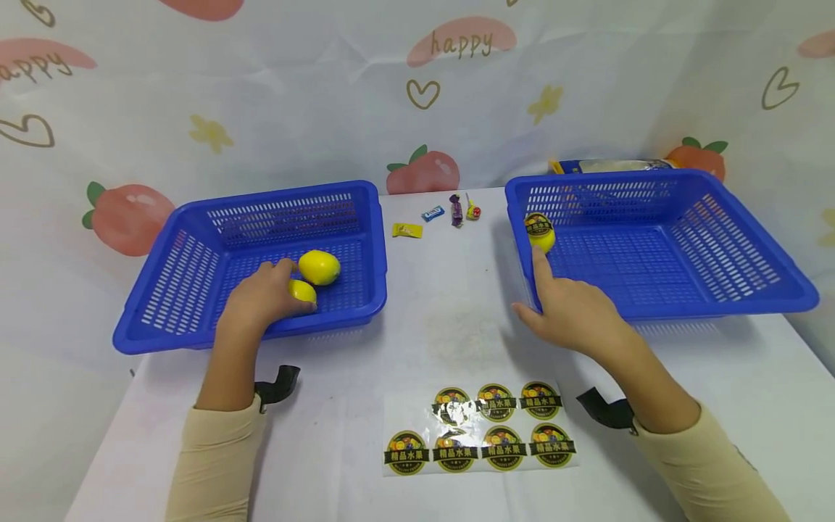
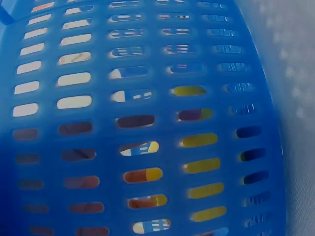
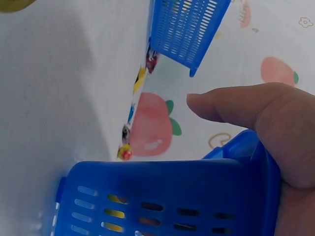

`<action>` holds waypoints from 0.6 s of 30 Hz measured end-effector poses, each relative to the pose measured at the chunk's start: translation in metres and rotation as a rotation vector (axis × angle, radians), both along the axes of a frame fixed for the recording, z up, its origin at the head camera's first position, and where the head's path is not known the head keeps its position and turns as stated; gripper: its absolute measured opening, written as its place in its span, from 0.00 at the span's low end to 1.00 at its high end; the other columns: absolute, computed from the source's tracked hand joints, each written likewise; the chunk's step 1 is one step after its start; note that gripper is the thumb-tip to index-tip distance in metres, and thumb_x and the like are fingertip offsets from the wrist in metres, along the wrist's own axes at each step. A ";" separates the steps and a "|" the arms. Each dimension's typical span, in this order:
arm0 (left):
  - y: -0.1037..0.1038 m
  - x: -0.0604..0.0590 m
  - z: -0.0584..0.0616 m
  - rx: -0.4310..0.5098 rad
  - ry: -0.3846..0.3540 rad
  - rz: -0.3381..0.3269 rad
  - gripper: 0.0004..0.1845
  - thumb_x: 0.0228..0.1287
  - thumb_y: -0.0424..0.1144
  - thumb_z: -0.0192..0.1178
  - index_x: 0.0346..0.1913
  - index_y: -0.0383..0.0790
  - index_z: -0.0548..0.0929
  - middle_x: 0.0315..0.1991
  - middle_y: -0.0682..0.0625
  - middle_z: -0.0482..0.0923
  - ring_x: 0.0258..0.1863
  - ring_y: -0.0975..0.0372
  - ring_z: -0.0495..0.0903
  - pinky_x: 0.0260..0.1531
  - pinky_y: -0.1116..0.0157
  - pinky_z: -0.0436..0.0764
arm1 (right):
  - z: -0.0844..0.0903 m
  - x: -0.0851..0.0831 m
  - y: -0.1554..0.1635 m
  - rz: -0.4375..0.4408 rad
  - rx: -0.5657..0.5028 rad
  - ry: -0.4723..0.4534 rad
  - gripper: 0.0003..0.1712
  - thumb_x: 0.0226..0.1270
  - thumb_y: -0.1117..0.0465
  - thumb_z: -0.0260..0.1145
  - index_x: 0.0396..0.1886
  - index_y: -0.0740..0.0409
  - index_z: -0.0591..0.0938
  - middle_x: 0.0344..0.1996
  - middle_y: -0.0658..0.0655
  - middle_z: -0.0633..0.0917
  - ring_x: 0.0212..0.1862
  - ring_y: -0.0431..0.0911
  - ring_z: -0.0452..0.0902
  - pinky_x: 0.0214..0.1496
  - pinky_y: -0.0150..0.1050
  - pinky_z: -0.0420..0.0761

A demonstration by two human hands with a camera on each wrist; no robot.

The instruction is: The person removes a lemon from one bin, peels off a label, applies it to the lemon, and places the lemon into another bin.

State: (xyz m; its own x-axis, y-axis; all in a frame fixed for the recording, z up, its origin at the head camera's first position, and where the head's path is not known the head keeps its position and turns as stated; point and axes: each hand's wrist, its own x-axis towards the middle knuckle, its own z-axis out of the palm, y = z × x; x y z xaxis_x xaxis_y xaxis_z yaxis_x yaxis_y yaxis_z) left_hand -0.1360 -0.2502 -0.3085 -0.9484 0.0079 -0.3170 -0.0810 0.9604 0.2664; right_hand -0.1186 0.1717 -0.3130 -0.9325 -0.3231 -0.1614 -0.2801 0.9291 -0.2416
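Observation:
In the head view my left hand (image 1: 264, 293) reaches into the left blue basket (image 1: 352, 319), its fingers and thumb around a lemon (image 1: 302, 291). A second lemon (image 1: 320, 267) lies just beyond that one. My right hand (image 1: 577, 315) is over the near left rim of the right blue basket (image 1: 652, 308). Its straight index finger touches a lemon (image 1: 545, 241) that bears a round black and gold sticker (image 1: 538, 224), inside against the left wall. The right thumb (image 3: 221, 104) is straight and apart, outside the basket wall. The slotted basket wall (image 2: 98, 113) fills most of the left wrist view.
A sheet of round fruit stickers (image 1: 483, 435) lies at the front of the white table (image 1: 339, 435). Between the baskets, toward the back, are a yellow packet (image 1: 407, 230), a blue packet (image 1: 433, 213), a purple sweet (image 1: 456, 210) and a lollipop (image 1: 473, 212). A printed cloth (image 1: 313, 109) hangs behind.

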 end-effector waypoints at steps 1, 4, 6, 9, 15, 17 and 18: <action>0.000 0.001 0.000 -0.007 -0.015 -0.003 0.42 0.59 0.50 0.69 0.69 0.27 0.66 0.58 0.25 0.66 0.51 0.37 0.70 0.52 0.35 0.72 | 0.000 0.000 0.000 0.000 0.000 -0.005 0.57 0.70 0.44 0.63 0.78 0.72 0.42 0.19 0.54 0.77 0.26 0.52 0.78 0.29 0.54 0.79; 0.001 0.002 0.001 -0.018 -0.069 -0.027 0.40 0.59 0.49 0.70 0.68 0.29 0.69 0.57 0.25 0.66 0.50 0.37 0.70 0.50 0.35 0.73 | 0.001 0.000 0.001 -0.001 0.005 -0.012 0.57 0.70 0.43 0.63 0.78 0.72 0.42 0.20 0.55 0.78 0.28 0.52 0.78 0.30 0.54 0.79; 0.002 0.002 0.002 -0.009 -0.106 -0.056 0.36 0.60 0.47 0.69 0.66 0.30 0.73 0.57 0.27 0.69 0.49 0.38 0.71 0.50 0.37 0.73 | 0.001 0.000 0.001 -0.001 0.005 -0.013 0.57 0.70 0.43 0.63 0.78 0.72 0.42 0.22 0.56 0.79 0.29 0.53 0.79 0.31 0.55 0.79; 0.001 0.000 0.001 0.000 -0.131 -0.099 0.29 0.60 0.43 0.68 0.62 0.31 0.78 0.53 0.33 0.76 0.47 0.42 0.72 0.50 0.40 0.73 | 0.002 0.000 0.001 -0.003 0.005 -0.009 0.57 0.70 0.43 0.63 0.78 0.72 0.42 0.24 0.58 0.81 0.31 0.55 0.81 0.33 0.56 0.80; -0.002 0.000 -0.001 0.006 -0.115 -0.141 0.22 0.63 0.44 0.64 0.56 0.36 0.81 0.51 0.35 0.79 0.46 0.43 0.74 0.50 0.39 0.74 | 0.001 0.000 0.001 -0.002 0.002 -0.005 0.57 0.70 0.43 0.63 0.78 0.71 0.42 0.25 0.59 0.81 0.31 0.55 0.81 0.33 0.56 0.80; -0.003 0.000 -0.001 0.007 -0.102 -0.144 0.22 0.64 0.46 0.62 0.56 0.37 0.80 0.52 0.35 0.79 0.46 0.43 0.75 0.49 0.38 0.74 | 0.001 0.000 0.001 -0.001 0.002 -0.005 0.57 0.70 0.43 0.63 0.78 0.71 0.42 0.24 0.58 0.81 0.30 0.54 0.80 0.32 0.56 0.79; -0.003 0.000 0.000 0.008 -0.098 -0.142 0.23 0.65 0.47 0.60 0.57 0.37 0.80 0.51 0.35 0.79 0.45 0.44 0.75 0.47 0.39 0.75 | 0.001 0.000 0.001 -0.001 0.001 -0.005 0.57 0.70 0.43 0.63 0.78 0.71 0.42 0.23 0.57 0.80 0.29 0.54 0.80 0.32 0.56 0.79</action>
